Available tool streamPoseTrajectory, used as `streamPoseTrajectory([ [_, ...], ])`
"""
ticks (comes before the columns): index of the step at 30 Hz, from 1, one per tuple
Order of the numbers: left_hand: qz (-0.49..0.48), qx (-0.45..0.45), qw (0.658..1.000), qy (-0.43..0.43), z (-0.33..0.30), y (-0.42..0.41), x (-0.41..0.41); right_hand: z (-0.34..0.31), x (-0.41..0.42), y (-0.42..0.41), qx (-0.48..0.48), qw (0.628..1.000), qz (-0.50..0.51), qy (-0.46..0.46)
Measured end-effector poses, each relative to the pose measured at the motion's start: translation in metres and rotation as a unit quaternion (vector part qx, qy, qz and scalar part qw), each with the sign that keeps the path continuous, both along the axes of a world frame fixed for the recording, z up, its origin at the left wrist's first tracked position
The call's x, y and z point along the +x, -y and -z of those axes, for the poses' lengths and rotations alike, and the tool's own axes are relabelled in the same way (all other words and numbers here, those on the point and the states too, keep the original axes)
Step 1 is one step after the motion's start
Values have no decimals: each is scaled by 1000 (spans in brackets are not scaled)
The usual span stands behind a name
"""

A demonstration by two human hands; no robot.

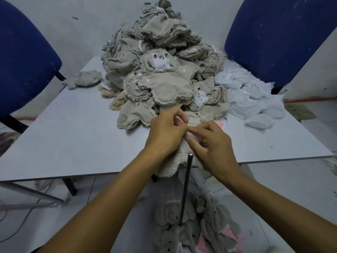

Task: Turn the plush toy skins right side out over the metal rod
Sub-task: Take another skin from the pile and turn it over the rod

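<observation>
A beige fluffy plush toy skin [171,166] hangs at the table's front edge, held between both hands. My left hand [165,132] grips its upper part with curled fingers. My right hand [212,143] pinches a pale pink piece of the same skin, fingertips meeting those of my left hand. A dark metal rod [186,187] stands upright just below my hands, its shiny tip right under the skin. A big pile of inside-out grey-beige skins [164,70] covers the far half of the table.
The grey table [73,128] has white mesh fabric pieces [251,99] at the right. Several turned plush toys [197,229] lie on the floor around the rod's base. Blue chairs stand at the left [23,57] and right [273,37].
</observation>
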State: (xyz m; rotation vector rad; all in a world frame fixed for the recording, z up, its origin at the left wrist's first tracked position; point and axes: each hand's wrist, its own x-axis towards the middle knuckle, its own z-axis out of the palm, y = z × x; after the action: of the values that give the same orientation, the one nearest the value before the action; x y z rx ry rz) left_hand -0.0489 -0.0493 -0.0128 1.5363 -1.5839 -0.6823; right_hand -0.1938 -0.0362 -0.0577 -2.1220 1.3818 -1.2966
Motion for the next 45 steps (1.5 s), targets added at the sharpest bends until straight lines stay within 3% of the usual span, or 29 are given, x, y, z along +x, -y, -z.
streamPoseTrajectory([
  [3,-1,11,1000,11,0,0,2,-4,-5,-1,63,997,-27,27],
  [6,13,12,999,27,-1,0,4,-3,-5,-3,16,998,-24,-63],
  [8,19,5,999,34,-3,-2,3,-3,-3,-4,-3,997,-18,-75],
  [14,71,-39,996,39,-5,-8,-5,-5,-4,5,45,997,44,47],
  [20,19,0,1000,-20,1,-3,1,1,2,-4,-20,999,8,-32],
  [23,28,-14,999,10,1,-6,-2,0,1,-4,-28,997,5,-77],
  [28,72,-26,997,12,-3,-12,-5,-6,-1,7,65,996,52,30],
  [33,131,-51,989,39,-1,-11,-2,-5,3,14,66,992,97,-39],
  [35,122,-30,992,27,4,-7,-1,-7,-1,19,97,992,70,-31],
  [38,79,72,993,58,14,-2,-4,-14,-12,26,144,989,31,34],
  [39,56,94,992,64,16,0,-5,-14,-15,27,147,988,41,22],
  [42,22,87,990,104,16,4,-8,-15,-21,27,178,963,78,-185],
  [43,35,79,988,128,16,3,-9,-16,-22,27,197,955,73,-208],
  [45,51,51,990,120,16,1,-9,-20,-22,27,220,963,31,-151],
])
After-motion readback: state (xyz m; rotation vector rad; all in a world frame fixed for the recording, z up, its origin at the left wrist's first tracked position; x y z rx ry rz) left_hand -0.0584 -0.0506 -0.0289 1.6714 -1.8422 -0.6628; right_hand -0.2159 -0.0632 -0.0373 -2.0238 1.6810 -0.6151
